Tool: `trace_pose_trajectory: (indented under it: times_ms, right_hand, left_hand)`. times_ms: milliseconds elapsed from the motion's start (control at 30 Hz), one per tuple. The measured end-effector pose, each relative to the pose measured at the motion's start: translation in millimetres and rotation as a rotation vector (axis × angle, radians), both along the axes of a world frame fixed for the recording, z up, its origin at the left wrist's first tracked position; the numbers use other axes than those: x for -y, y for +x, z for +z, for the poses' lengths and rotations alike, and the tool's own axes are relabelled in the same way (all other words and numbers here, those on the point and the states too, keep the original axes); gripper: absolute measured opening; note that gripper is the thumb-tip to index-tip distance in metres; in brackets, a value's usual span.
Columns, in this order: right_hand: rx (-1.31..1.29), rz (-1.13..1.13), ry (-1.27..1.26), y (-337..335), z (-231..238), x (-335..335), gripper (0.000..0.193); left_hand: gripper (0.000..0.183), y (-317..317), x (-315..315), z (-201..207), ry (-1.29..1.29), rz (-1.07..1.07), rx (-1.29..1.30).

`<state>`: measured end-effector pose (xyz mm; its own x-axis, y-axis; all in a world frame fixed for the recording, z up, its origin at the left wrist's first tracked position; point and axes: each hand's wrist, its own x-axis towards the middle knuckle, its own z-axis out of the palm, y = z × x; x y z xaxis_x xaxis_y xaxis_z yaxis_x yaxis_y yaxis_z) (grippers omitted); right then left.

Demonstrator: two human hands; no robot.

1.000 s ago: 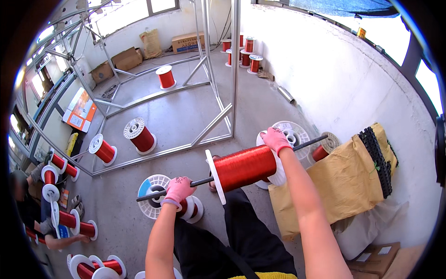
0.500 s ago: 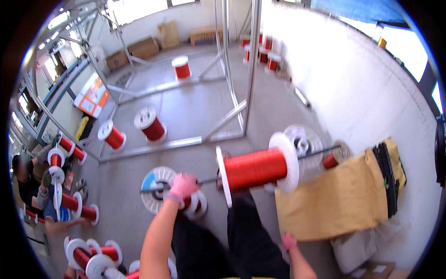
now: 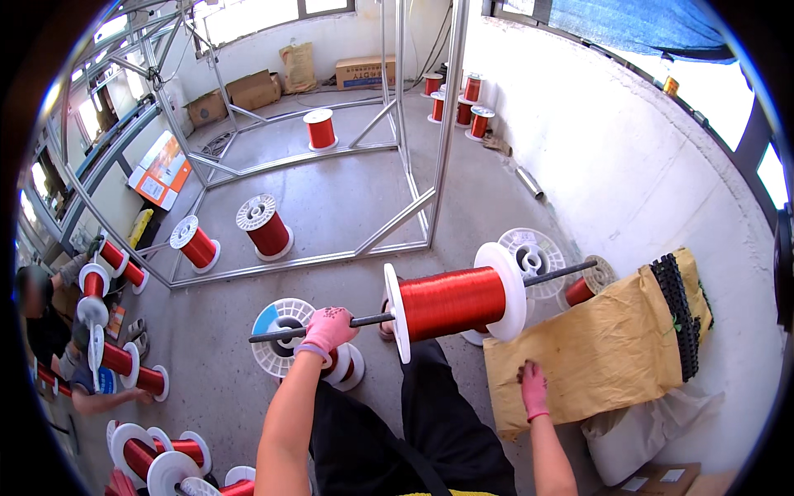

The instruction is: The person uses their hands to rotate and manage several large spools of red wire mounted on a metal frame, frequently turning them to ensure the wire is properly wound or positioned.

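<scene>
Our left hand (image 3: 329,328) clasps dark rod (image 3: 372,319). Our right hand (image 3: 534,390) over tan sack (image 3: 595,351); we cannot tell whether it touches or grips. Red-wire spool (image 3: 453,304) sideways on rod, just beyond our legs (image 3: 356,438), right of left hand. Farther: metal frame (image 3: 447,116) on floor (image 3: 347,207), upright red spool (image 3: 321,131) within its base, cardboard box (image 3: 364,74) behind.

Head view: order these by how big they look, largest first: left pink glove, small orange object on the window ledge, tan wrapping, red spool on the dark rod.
1. Tan wrapping
2. Red spool
3. Left pink glove
4. Small orange object, though distance shrinks it
</scene>
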<state>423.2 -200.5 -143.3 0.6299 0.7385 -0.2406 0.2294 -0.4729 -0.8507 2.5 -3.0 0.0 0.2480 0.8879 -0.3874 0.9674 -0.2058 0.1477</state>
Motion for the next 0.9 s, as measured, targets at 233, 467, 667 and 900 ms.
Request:
trace_pose_trajectory:
  times_ms: [233, 467, 667, 900]
  right_hand:
    - [0.098, 0.131, 0.577, -17, 208, -143, 0.051]
    - [0.592, 0.397, -0.158, -49, 230, -225, 0.074]
    - [0.323, 0.404, -0.089, -50, 203, -213, 0.057]
    - [0.337, 0.225, 0.215, -58, 80, -84, 0.034]
  left_hand:
    - [0.031, -3, 3, 1, 0.035, 0.008, 0.044]
    - [0.031, 5, -1, -3, 0.032, -0.027, 0.033]
    - [0.032, 1, 0, -4, 0.004, -0.007, 0.013]
    - [0.031, -4, 5, -2, 0.035, 0.000, 0.002]
